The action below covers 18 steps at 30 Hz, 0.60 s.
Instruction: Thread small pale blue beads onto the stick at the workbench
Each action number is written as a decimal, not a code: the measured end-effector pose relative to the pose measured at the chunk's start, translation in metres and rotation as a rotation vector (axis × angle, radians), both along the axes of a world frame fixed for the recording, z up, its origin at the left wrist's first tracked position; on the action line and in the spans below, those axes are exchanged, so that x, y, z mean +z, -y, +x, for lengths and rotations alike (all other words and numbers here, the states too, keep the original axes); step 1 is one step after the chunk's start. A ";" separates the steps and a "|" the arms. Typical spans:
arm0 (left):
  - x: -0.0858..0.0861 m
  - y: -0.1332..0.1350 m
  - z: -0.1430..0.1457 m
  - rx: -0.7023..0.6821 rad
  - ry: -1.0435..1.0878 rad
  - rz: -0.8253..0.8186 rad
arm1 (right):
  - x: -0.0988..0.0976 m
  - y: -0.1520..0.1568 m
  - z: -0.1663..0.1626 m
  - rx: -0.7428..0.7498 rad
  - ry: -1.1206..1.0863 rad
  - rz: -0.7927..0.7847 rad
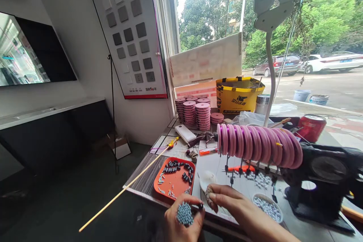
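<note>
My left hand is at the table's near edge, curled around a bundle of small blue-grey beads. My right hand reaches in beside it, fingers pinched together close to the left fingertips; whether it holds anything I cannot make out. Just beyond the hands lie an orange tray with dark and coloured beads, a white spoon-like scoop and a small bowl of pale beads. A row of pink spools sits on a rod of a black machine.
Stacks of pink discs, a yellow bag, a red can, a white box and an orange cutter are farther back. A thin wooden stick juts off the table's left edge. A lamp stem rises by the window.
</note>
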<state>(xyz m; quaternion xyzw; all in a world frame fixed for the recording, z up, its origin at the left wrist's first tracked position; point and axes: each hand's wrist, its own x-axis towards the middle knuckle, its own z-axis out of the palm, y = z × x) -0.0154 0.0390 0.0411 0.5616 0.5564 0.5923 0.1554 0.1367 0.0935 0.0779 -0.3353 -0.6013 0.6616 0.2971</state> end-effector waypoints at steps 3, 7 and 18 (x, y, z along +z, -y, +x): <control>-0.001 0.000 -0.001 -0.003 0.002 -0.004 | 0.002 0.001 0.000 0.004 -0.012 -0.022; -0.003 0.000 -0.002 -0.011 -0.006 -0.024 | 0.008 0.002 -0.001 0.008 -0.019 -0.027; 0.009 0.003 0.002 0.015 -0.029 -0.018 | 0.006 0.006 0.001 -0.016 0.094 0.021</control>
